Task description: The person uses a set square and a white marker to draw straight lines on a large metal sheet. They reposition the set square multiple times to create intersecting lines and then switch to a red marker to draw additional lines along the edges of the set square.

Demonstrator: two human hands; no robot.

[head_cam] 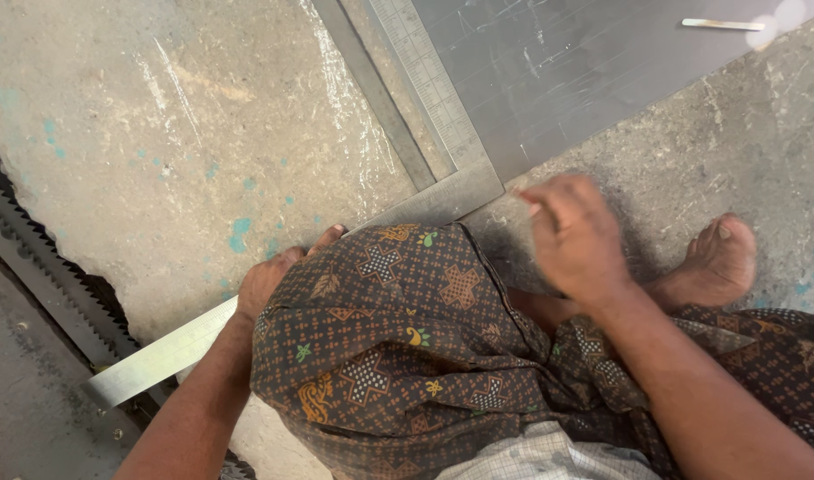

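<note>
Head view: left hand point(269, 277) fingers press flat on steel square point(247, 311); right hand point(576, 236) blurred, fingers' state unclear.

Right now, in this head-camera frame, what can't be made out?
- Left hand: it rests on the steel square, but the patterned cloth over the knee hides most of its fingers.
- Right hand: motion blur; whether its fingers pinch anything cannot be told.
- Metal sheet: cut off by the top edge.
- Thin pale object on the sheet: too small and glare-washed to identify.
- Toothed rail: cut off at the left edge.
</note>
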